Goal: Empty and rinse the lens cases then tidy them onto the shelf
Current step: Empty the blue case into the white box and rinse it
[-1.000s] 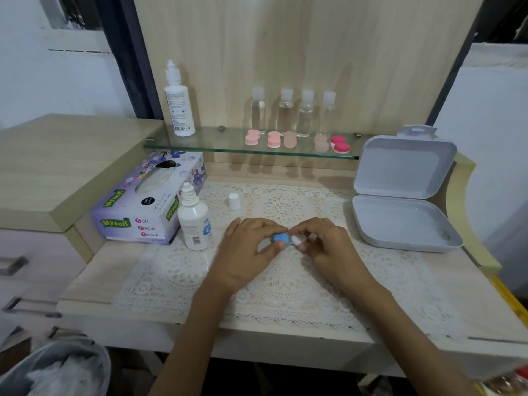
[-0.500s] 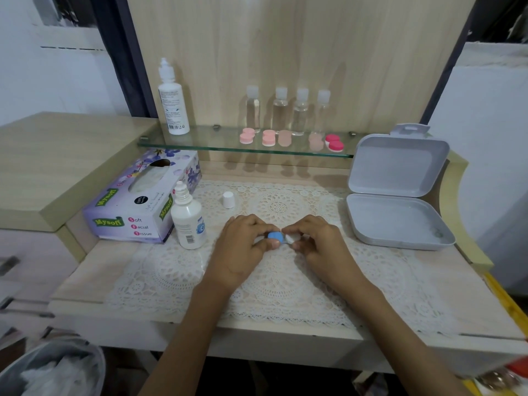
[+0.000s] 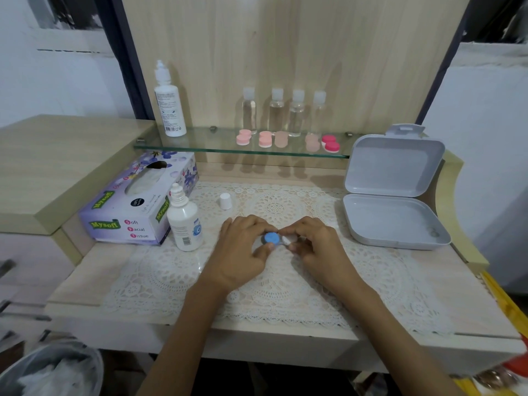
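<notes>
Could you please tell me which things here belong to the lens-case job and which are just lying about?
Job: blue lens case, pinched by the left hand and right hand; pink lens cases; glass shelf; uncapped dropper bottle; loose cap.
Lying about: tissue box; open grey box; four clear bottles; tall white bottle.

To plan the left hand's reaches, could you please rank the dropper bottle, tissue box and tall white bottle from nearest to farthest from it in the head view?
1. Dropper bottle: just left of the left hand.
2. Tissue box: farther left, beyond that bottle.
3. Tall white bottle: back left, up on the glass shelf.
</notes>
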Tool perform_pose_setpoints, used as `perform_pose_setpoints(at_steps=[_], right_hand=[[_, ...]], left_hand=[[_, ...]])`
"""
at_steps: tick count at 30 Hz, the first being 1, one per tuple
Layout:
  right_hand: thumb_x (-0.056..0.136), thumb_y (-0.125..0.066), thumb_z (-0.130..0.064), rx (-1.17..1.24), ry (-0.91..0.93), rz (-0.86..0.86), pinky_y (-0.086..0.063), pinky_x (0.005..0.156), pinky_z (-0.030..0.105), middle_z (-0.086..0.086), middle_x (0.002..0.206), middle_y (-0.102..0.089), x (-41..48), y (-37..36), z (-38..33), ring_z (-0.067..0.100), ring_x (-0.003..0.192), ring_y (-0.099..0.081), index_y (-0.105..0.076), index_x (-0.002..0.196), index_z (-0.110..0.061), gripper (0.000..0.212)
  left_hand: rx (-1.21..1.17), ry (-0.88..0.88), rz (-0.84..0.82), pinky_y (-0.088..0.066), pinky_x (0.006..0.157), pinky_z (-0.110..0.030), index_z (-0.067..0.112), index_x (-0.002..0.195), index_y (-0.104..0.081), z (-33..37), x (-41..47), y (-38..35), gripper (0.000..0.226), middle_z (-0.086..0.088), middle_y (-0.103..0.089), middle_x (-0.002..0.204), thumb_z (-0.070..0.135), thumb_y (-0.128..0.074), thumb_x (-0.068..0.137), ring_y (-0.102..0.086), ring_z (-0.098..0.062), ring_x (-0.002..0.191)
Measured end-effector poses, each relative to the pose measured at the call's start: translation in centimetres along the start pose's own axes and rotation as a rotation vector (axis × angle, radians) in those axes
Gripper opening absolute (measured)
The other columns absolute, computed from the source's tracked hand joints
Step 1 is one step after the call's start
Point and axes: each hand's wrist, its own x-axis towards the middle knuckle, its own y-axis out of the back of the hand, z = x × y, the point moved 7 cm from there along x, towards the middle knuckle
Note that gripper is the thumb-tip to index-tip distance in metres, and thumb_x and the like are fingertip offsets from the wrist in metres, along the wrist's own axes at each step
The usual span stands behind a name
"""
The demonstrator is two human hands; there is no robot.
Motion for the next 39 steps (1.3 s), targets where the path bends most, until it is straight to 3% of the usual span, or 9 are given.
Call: perform_pose_setpoints(at_steps=[3, 6, 9, 11, 15, 20, 25, 29, 39], right_hand=[[0.076, -0.064, 0.012, 0.009, -0.003, 0.002, -0.038, 0.072, 0.018, 0.003, 0.088, -0.065, -0.01, -0.06, 0.13, 0.019, 0.085, -0.054, -0.073, 0.103, -0.012, 0.038], [0.076, -0.065, 0.012, 0.007, 0.0, 0.006, -0.037, 0.071, 0.019, 0.003, 0.088, -0.065, -0.03, -0.06, 0.15, 0.018, 0.085, -0.054, -0.074, 0.102, -0.012, 0.037], [0.076, -0.065, 0.011, 0.002, 0.005, 0.008, -0.036, 0.071, 0.016, 0.001, 0.089, -0.064, -0.04, -0.05, 0.06, 0.016, 0.085, -0.052, -0.073, 0.103, -0.011, 0.036], [0.077, -0.064, 0.012, 0.001, 0.004, 0.009, -0.035, 0.072, 0.016, 0.001, 0.089, -0.064, -0.04, -0.06, 0.04, 0.016, 0.085, -0.052, -0.073, 0.103, -0.01, 0.035], [0.076, -0.064, 0.012, 0.011, -0.003, 0.008, -0.034, 0.071, 0.014, -0.004, 0.086, -0.06, -0.13, 0.0, 0.04, 0.013, 0.083, -0.05, -0.073, 0.104, -0.012, 0.038], [0.078, -0.064, 0.011, 0.018, -0.019, 0.004, -0.037, 0.071, 0.016, -0.002, 0.088, -0.062, -0.16, -0.03, 0.09, 0.015, 0.085, -0.053, -0.073, 0.104, -0.012, 0.036], [0.079, -0.065, 0.01, 0.013, -0.012, 0.002, -0.035, 0.073, 0.012, -0.002, 0.09, -0.063, -0.23, -0.03, 0.14, 0.014, 0.087, -0.052, -0.073, 0.106, -0.009, 0.034], [0.078, -0.064, 0.012, 0.017, -0.013, 0.001, -0.034, 0.07, 0.008, -0.002, 0.088, -0.063, -0.21, -0.07, 0.11, 0.011, 0.084, -0.051, -0.073, 0.106, -0.011, 0.037], [0.078, -0.065, 0.009, 0.017, 0.001, 0.017, -0.038, 0.072, 0.017, -0.003, 0.089, -0.063, -0.25, -0.04, 0.24, 0.014, 0.086, -0.054, -0.074, 0.105, -0.012, 0.035]], left_hand=[[-0.063, 0.024, 0.041, -0.036, 0.098, -0.04, 0.024, 0.102, -0.066, -0.21, 0.04, 0.29, 0.019, 0.01, -0.057, 0.1, 0.034, -0.065, 0.086, -0.049, -0.008, 0.095], [-0.096, 0.065, 0.068, -0.038, 0.094, -0.032, 0.022, 0.097, -0.065, -0.46, 0.06, 0.49, 0.028, 0.011, -0.057, 0.096, 0.043, -0.071, 0.079, -0.05, -0.007, 0.093], [-0.057, 0.055, 0.05, -0.036, 0.098, -0.031, 0.023, 0.112, -0.06, -0.27, -0.01, 0.34, 0.049, 0.012, -0.057, 0.105, 0.055, -0.06, 0.075, -0.05, -0.007, 0.101], [-0.009, 0.007, 0.016, -0.035, 0.1, -0.037, 0.024, 0.119, -0.058, 0.02, -0.05, 0.11, 0.05, 0.011, -0.057, 0.111, 0.049, -0.049, 0.077, -0.05, -0.009, 0.106], [-0.022, -0.012, 0.023, -0.038, 0.096, -0.039, 0.023, 0.11, -0.064, 0.09, -0.17, 0.27, 0.035, 0.009, -0.058, 0.106, 0.031, -0.051, 0.079, -0.051, -0.01, 0.099], [-0.066, 0.027, 0.066, -0.041, 0.091, -0.035, 0.024, 0.099, -0.064, -0.41, -0.14, 0.36, 0.022, 0.011, -0.057, 0.097, 0.038, -0.066, 0.082, -0.05, -0.009, 0.093], [-0.028, 0.011, 0.03, -0.036, 0.1, -0.037, 0.026, 0.115, -0.061, -0.14, -0.17, 0.2, 0.047, 0.013, -0.058, 0.11, 0.053, -0.051, 0.078, -0.05, -0.007, 0.105], [-0.006, -0.015, 0.013, -0.035, 0.101, -0.044, 0.026, 0.114, -0.062, -0.05, -0.22, 0.15, 0.035, 0.011, -0.058, 0.11, 0.032, -0.052, 0.08, -0.05, -0.008, 0.105], [-0.067, 0.008, 0.066, -0.038, 0.093, -0.033, 0.021, 0.098, -0.061, -0.05, -0.25, 0.52, 0.021, 0.012, -0.058, 0.098, 0.035, -0.069, 0.083, -0.049, -0.005, 0.093]])
